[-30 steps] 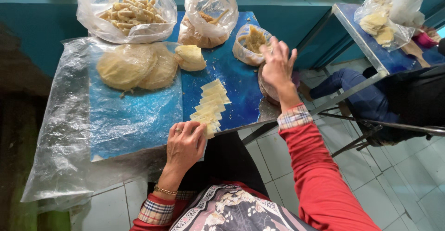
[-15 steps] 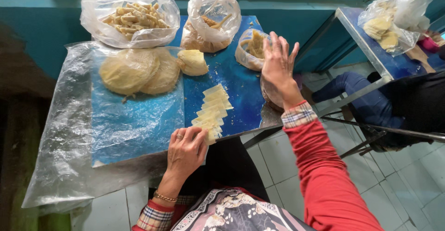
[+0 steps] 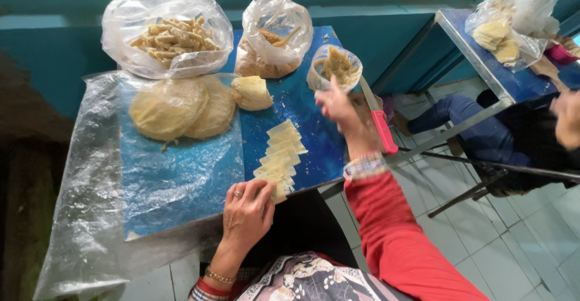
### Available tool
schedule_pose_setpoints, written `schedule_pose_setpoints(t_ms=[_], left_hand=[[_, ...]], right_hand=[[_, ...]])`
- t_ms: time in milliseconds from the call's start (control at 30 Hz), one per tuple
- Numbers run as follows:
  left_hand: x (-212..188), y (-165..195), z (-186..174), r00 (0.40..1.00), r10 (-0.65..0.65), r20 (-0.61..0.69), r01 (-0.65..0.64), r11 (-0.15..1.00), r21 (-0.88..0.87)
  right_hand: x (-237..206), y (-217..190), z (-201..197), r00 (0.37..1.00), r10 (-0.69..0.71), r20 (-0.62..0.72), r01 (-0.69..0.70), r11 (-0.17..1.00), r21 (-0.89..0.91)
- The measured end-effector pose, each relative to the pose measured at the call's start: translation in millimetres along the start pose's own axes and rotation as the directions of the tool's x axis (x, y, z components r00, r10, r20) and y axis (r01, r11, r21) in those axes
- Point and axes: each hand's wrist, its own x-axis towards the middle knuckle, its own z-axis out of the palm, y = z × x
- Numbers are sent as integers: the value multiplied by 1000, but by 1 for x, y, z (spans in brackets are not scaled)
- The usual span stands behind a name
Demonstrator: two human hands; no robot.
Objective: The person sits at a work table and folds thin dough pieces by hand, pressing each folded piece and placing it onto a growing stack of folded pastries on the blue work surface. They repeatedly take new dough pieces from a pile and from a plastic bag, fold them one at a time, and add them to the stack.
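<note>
Clear plastic sheeting (image 3: pixel 90 216) covered the left part of the blue tabletop (image 3: pixel 302 113) and hung over its near edge. On the sheeting lay a stack of round, pale yellow dough wrappers (image 3: pixel 178 106). Behind them stood a large clear bag of rolled pastry sticks (image 3: pixel 169 35).

Left hand (image 3: pixel 246 213) rested at the near edge of the tabletop, a ring on one finger, a bracelet at the wrist. Its fingers were curled loosely, tips touching the nearest piece of a row of square dough sheets (image 3: pixel 279 159). Whether they actually pinched that piece could not be told. The row lay overlapped, running from the near edge up toward the middle of the tabletop.

A folded lump of dough (image 3: pixel 251 92) sat just right of the round wrappers. Behind it stood a second bag of pastry pieces (image 3: pixel 272 38).

Right hand (image 3: pixel 338 107), red sleeve with checked cuff, was raised over the right side of the tabletop, just in front of a small clear bag of filling (image 3: pixel 335 66). Its image was blurred; the fingers looked partly spread and held nothing visible.

A red-handled tool (image 3: pixel 383 132) lay at the tabletop's right edge. Far right, another tabletop (image 3: pixel 483 65) carried a bag of dough (image 3: pixel 507 17), with another person (image 3: pixel 525 138) seated beside it.
</note>
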Motion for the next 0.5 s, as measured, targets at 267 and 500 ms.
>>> schedule_pose_setpoints(t_ms=[267, 500], left_hand=[[6, -15, -5, 993, 47, 105, -43, 998, -39], [16, -20, -2, 995, 23, 95, -17, 998, -59]], right_hand=[[14, -41, 31, 912, -409, -21, 378, 860, -342], [185, -83, 79, 834, -467, 294, 387, 114, -915]])
